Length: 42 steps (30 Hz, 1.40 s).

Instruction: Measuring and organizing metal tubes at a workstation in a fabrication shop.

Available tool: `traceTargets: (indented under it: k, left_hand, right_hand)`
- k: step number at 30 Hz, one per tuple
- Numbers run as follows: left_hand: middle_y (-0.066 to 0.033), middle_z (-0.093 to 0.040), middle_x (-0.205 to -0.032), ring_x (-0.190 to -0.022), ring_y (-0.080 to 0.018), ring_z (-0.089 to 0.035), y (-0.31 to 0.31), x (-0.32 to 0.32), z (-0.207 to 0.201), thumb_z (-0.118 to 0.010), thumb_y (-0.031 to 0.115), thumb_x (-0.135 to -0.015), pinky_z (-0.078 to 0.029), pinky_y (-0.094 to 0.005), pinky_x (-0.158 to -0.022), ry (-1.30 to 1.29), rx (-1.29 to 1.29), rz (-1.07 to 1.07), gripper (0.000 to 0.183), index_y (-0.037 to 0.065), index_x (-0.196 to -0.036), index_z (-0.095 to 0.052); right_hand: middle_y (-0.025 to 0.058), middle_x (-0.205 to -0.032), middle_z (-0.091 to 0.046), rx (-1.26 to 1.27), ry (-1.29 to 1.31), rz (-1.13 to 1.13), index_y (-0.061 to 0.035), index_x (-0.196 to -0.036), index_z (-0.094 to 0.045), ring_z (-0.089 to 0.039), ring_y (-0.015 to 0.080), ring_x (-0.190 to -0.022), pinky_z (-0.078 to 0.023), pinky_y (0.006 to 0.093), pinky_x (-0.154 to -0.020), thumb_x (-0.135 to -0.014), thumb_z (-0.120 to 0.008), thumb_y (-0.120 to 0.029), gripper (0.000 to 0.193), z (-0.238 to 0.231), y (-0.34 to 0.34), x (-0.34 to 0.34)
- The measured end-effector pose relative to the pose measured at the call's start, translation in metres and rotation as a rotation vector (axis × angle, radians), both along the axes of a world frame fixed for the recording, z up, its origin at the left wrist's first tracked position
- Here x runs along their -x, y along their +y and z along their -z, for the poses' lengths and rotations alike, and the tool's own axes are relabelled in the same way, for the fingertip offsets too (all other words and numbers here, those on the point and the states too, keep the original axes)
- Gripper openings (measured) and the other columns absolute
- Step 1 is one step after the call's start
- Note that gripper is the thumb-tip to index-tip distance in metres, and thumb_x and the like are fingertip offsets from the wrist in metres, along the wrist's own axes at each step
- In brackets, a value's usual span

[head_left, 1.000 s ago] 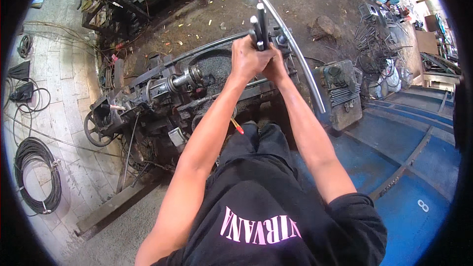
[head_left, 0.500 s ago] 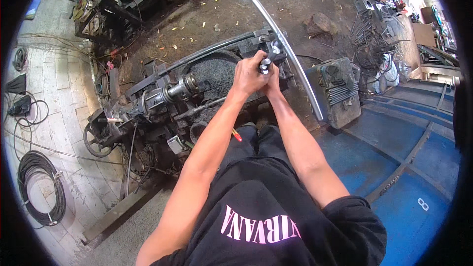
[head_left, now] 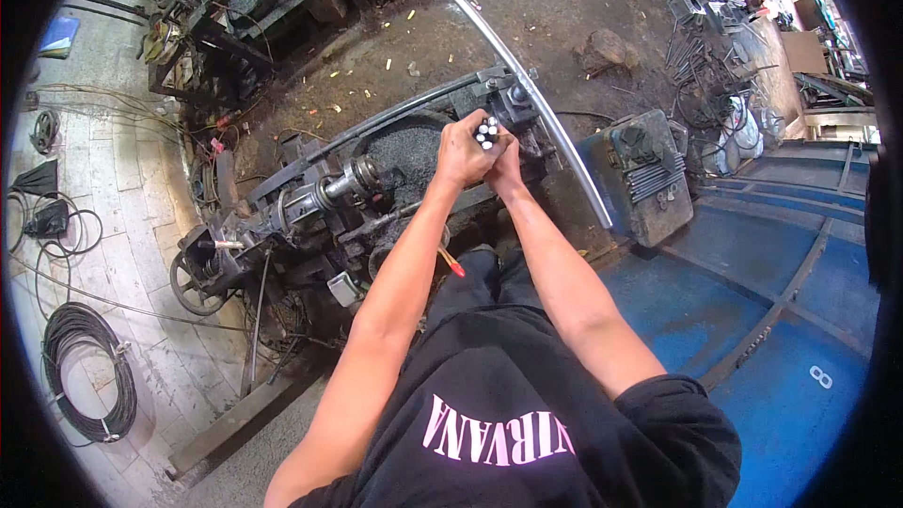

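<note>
A: Clamping what, and where?

B: Wrapping the fingers of the left hand (head_left: 459, 154) and the right hand (head_left: 506, 164) tightly around a bundle of slim metal rods (head_left: 486, 134). Showing only bright ends, just above and between the fingers; hiding the rest beneath.

A: Expecting heavy or light?

B: Guessing at a fair weight for the lot, judging by the metallic look, though not seeing the lengths below the fingers. Probably being stiff, hardly fragile, perhaps sliding against one another if smooth or oily.

A: Taking hold where, then?

B: Favouring a grip around the whole bundle with both hands, keeping every rod inside the fingers and leaving the ends free.

A: Differing how from a second ago?

B: Appearing nearly end-on now, clustering close to the fingers; standing staggered well above them earlier, baring dark shanks. Seeing the long silvery bar (head_left: 543, 102) right of the fingers, as before, and the lathe-like machine (head_left: 357, 176) beneath and to their left.
</note>
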<state>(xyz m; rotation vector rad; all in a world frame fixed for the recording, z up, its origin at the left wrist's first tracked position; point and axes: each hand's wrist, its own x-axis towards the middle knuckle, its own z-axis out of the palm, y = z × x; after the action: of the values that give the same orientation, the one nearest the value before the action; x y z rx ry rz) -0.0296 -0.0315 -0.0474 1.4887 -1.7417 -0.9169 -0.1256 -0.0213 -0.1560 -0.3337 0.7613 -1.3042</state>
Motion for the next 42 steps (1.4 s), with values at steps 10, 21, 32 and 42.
traceTargets:
  k: [10,21,32,42]
  left_hand:
    - [0.0007,-0.058,-0.069,-0.062,-0.0086,-0.053,0.038,-0.012,-0.086,-0.074,0.004,-0.075,-0.044,-0.0267,-0.059,0.609,-0.169,-0.173,0.013,0.004,-0.076,-0.061]
    - [0.0042,-0.053,-0.070,-0.056,-0.0072,-0.047,0.103,0.051,0.048,-0.079,0.032,-0.077,-0.036,-0.0242,-0.045,0.556,-0.872,-0.303,0.032,0.007,-0.091,-0.064]
    - [-0.0007,-0.054,-0.077,-0.058,-0.0082,-0.047,0.131,0.050,0.070,-0.070,0.019,-0.084,-0.041,-0.0256,-0.048,0.371,-0.965,-0.263,0.055,-0.005,-0.129,-0.051]
    - [0.0016,-0.047,-0.075,-0.056,-0.0063,-0.042,0.133,0.033,0.033,-0.064,0.016,-0.089,-0.039,-0.0252,-0.049,0.421,-0.967,-0.309,0.038,0.000,-0.122,-0.054]
  right_hand:
    - [0.0167,-0.085,-0.059,0.622,1.208,0.001,-0.0027,-0.091,-0.058,-0.058,0.0369,-0.076,-0.047,0.0376,-0.067,-0.069,-0.072,0.001,0.026,-0.094,0.056,0.021]
    - [0.0269,-0.081,-0.063,-0.126,1.443,-0.496,0.0002,-0.089,-0.062,-0.062,0.0447,-0.086,-0.049,0.0506,-0.076,-0.076,-0.066,-0.012,0.019,-0.028,0.211,0.125]
    - [0.0277,-0.097,-0.065,-0.487,1.555,-0.498,-0.0008,-0.098,-0.063,-0.061,0.0450,-0.098,-0.048,0.0521,-0.086,-0.078,-0.067,-0.017,0.026,0.027,0.219,0.154]
    - [0.0265,-0.110,-0.064,-0.427,1.643,-0.304,-0.0015,-0.112,-0.060,-0.059,0.0409,-0.109,-0.048,0.0461,-0.093,-0.071,-0.080,-0.027,0.053,0.061,0.095,0.105]
